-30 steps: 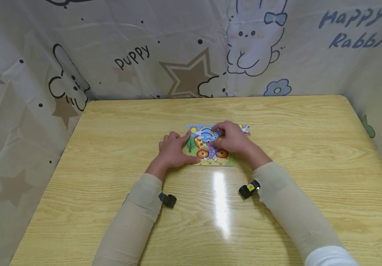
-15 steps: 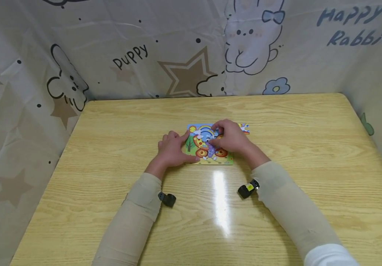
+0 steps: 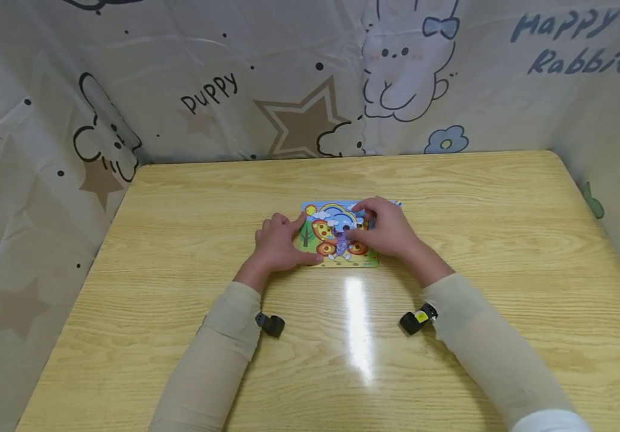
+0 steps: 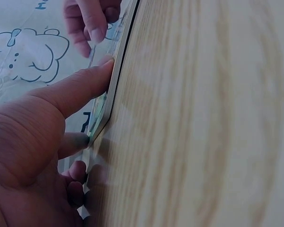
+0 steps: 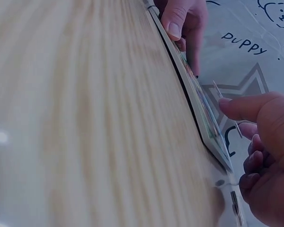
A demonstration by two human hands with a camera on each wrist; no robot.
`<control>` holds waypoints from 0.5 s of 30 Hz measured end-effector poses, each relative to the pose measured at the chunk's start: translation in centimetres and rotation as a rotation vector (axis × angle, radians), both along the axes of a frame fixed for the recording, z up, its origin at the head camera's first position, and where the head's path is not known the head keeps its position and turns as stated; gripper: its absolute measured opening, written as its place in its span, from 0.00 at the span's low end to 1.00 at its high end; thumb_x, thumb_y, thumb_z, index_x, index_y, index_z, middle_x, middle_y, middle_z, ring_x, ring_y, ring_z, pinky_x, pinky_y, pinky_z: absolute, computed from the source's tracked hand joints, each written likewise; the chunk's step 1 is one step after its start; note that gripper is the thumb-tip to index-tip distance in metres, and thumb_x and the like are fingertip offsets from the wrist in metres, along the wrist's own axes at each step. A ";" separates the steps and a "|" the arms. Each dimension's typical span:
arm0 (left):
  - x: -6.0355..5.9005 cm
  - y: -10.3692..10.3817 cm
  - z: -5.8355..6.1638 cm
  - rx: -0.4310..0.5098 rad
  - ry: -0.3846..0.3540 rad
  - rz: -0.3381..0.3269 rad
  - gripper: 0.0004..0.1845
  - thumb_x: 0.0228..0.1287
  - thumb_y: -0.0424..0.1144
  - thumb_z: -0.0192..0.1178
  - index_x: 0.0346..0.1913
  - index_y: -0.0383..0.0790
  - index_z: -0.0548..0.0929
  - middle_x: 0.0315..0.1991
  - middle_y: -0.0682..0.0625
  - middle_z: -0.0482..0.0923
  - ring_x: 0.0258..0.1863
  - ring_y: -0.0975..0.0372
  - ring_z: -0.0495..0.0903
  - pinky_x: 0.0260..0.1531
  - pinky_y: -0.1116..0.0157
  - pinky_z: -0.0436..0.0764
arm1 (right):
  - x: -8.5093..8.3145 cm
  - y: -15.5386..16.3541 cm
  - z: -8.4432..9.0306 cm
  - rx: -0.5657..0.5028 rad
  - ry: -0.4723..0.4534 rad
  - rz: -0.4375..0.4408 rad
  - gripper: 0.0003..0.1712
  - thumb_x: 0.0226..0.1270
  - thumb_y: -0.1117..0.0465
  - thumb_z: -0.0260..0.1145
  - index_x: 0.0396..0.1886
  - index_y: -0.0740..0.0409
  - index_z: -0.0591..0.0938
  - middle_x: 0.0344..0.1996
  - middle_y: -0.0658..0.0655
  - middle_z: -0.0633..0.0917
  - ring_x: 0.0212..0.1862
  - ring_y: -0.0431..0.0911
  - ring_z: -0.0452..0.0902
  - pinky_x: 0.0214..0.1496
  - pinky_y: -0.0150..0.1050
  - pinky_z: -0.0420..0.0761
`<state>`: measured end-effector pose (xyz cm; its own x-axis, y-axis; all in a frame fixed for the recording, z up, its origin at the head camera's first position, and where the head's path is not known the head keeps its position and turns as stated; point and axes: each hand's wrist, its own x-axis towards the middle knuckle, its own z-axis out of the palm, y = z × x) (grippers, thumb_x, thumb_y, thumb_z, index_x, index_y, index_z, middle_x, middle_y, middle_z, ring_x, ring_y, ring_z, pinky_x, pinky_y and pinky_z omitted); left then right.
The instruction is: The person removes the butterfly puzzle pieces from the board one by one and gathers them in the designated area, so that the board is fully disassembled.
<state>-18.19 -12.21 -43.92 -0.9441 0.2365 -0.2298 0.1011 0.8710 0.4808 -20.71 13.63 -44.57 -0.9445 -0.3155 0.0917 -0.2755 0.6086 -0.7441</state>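
Observation:
A colourful jigsaw puzzle board (image 3: 365, 263), with a butterfly, a tree and a sun printed on it, lies flat on the table. My left hand (image 3: 279, 245) holds it at the left side, thumb on the near edge and fingers at the far-left edge. Over the board's right half, my right hand (image 3: 391, 227) pinches a thin, mostly blue puzzle piece (image 3: 345, 221) between thumb and fingers. In the right wrist view this piece (image 5: 238, 130) is tilted and held apart from the board's surface. The right hand hides part of the board.
Another bit of puzzle (image 3: 399, 203) shows beyond the right hand, mostly covered by it. Flat dark-edged pieces (image 5: 235, 207) appear past the board in the right wrist view. A printed curtain (image 3: 299, 72) hangs behind the wooden table (image 3: 207, 192).
My right hand has moved slightly to the right, carrying the blue puzzle piece with it. More of the rainbow is uncovered, and less of the bit at far right shows. The left hand stays put.

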 end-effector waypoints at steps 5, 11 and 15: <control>0.0 -0.1 0.0 0.002 0.001 0.000 0.59 0.45 0.67 0.74 0.79 0.54 0.56 0.54 0.45 0.62 0.50 0.52 0.60 0.48 0.54 0.59 | 0.6 0.9 0.2 -0.003 0.009 -0.018 0.26 0.54 0.56 0.80 0.51 0.60 0.83 0.36 0.57 0.75 0.39 0.51 0.68 0.43 0.46 0.68; 0.0 -0.1 -0.1 0.003 0.009 -0.005 0.59 0.45 0.67 0.74 0.79 0.54 0.56 0.53 0.46 0.62 0.50 0.52 0.60 0.48 0.54 0.60 | 1.2 2.4 0.2 -0.020 0.007 -0.053 0.26 0.55 0.57 0.80 0.51 0.61 0.83 0.35 0.58 0.73 0.39 0.51 0.66 0.42 0.46 0.66; 0.0 -0.1 -0.2 0.001 0.012 -0.011 0.60 0.45 0.67 0.74 0.79 0.54 0.56 0.54 0.45 0.63 0.50 0.52 0.60 0.48 0.54 0.60 | 1.5 3.8 -0.1 -0.030 0.008 -0.102 0.25 0.55 0.57 0.80 0.51 0.62 0.83 0.35 0.59 0.74 0.39 0.51 0.67 0.42 0.45 0.67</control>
